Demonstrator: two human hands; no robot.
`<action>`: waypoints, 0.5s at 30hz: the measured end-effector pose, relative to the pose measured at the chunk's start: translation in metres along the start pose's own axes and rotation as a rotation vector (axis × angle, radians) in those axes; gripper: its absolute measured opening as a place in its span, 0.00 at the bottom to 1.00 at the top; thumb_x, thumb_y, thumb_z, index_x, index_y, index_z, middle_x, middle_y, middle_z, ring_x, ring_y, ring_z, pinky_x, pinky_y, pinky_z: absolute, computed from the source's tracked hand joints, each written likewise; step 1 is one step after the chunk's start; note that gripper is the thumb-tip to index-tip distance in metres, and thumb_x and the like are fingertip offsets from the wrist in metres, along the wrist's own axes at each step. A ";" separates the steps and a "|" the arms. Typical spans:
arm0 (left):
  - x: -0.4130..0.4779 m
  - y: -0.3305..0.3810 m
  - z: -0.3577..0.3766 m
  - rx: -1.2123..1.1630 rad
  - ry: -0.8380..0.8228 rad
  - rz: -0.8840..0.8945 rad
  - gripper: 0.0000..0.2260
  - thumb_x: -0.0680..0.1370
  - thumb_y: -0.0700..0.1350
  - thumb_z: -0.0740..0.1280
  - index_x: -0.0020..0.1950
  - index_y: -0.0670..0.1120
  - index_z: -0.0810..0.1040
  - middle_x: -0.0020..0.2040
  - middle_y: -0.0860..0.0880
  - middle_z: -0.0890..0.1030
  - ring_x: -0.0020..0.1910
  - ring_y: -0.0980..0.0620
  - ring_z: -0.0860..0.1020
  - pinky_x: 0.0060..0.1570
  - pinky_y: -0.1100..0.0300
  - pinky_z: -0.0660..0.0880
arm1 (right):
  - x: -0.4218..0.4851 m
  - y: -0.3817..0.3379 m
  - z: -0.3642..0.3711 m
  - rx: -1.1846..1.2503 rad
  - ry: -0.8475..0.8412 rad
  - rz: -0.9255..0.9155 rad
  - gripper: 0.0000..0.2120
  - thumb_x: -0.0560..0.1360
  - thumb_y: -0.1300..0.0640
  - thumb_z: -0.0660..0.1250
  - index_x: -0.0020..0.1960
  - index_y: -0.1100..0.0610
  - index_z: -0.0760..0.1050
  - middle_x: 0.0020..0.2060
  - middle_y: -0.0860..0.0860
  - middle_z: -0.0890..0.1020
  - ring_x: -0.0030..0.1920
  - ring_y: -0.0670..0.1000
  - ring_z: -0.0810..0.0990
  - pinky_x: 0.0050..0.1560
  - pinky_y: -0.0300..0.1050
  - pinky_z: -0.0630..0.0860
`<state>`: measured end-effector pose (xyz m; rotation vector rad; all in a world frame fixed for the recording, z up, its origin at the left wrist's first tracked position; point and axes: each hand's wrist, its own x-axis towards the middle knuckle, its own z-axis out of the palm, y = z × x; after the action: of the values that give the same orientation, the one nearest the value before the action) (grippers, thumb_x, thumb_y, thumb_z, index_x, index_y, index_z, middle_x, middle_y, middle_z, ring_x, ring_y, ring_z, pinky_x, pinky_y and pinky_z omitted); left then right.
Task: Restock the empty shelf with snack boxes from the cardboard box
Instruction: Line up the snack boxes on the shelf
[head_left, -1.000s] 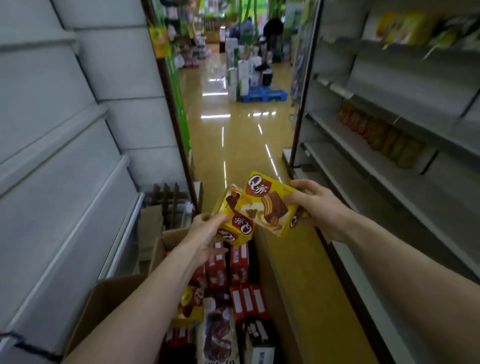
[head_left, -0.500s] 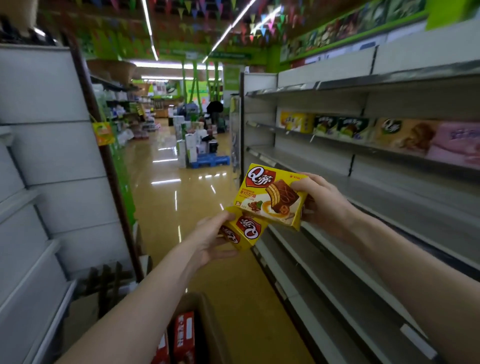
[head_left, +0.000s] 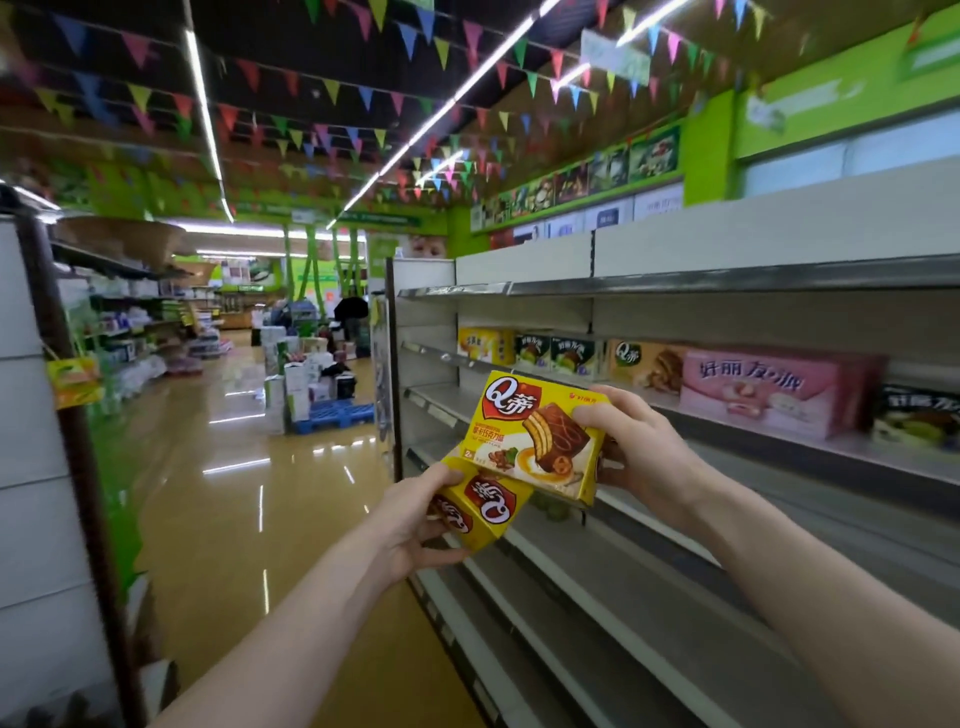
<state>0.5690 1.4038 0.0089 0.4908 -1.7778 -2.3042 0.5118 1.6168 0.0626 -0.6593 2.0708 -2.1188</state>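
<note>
My right hand (head_left: 636, 457) grips a yellow snack box (head_left: 535, 434) with a chocolate cake picture, held upright in front of the shelving on the right. Just below and left of it, my left hand (head_left: 415, 525) holds a second yellow snack box (head_left: 485, 506), tilted with its red logo upside down. The two boxes touch or overlap. Behind them run bare grey shelves (head_left: 649, 587) at several levels. The cardboard box is out of view.
One shelf higher up holds a row of snack boxes, yellow, green, tan and a large pink box (head_left: 769, 389). A white shelving unit (head_left: 31, 415) stands on my left. The glossy aisle floor (head_left: 223, 467) leads to stacked goods on a blue pallet (head_left: 332, 415).
My view has swung up from the cardboard box and floor to the right-hand shelves. Both hands have risen with their yellow boxes and now hover before the bare shelves.
</note>
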 end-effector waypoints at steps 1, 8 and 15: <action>0.000 0.001 0.008 -0.005 -0.006 0.001 0.11 0.75 0.45 0.70 0.54 0.44 0.74 0.53 0.42 0.78 0.52 0.42 0.78 0.48 0.41 0.78 | -0.001 -0.003 -0.007 -0.003 0.004 -0.012 0.23 0.73 0.52 0.70 0.66 0.50 0.68 0.51 0.57 0.83 0.49 0.56 0.84 0.50 0.54 0.79; -0.004 0.005 0.044 -0.004 -0.007 0.003 0.11 0.74 0.45 0.70 0.53 0.43 0.75 0.47 0.42 0.80 0.48 0.44 0.79 0.56 0.39 0.76 | -0.008 -0.016 -0.044 -0.024 0.001 -0.034 0.22 0.75 0.54 0.69 0.67 0.51 0.67 0.50 0.56 0.84 0.48 0.54 0.84 0.50 0.53 0.78; -0.012 0.003 0.065 0.014 0.009 0.006 0.11 0.74 0.44 0.71 0.53 0.43 0.75 0.46 0.44 0.79 0.46 0.46 0.78 0.53 0.41 0.76 | -0.015 -0.016 -0.070 -0.020 -0.006 -0.019 0.22 0.75 0.57 0.69 0.67 0.53 0.69 0.49 0.56 0.83 0.42 0.52 0.84 0.45 0.49 0.77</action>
<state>0.5555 1.4661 0.0280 0.4970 -1.7899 -2.2834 0.5028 1.6879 0.0758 -0.6893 2.0943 -2.1060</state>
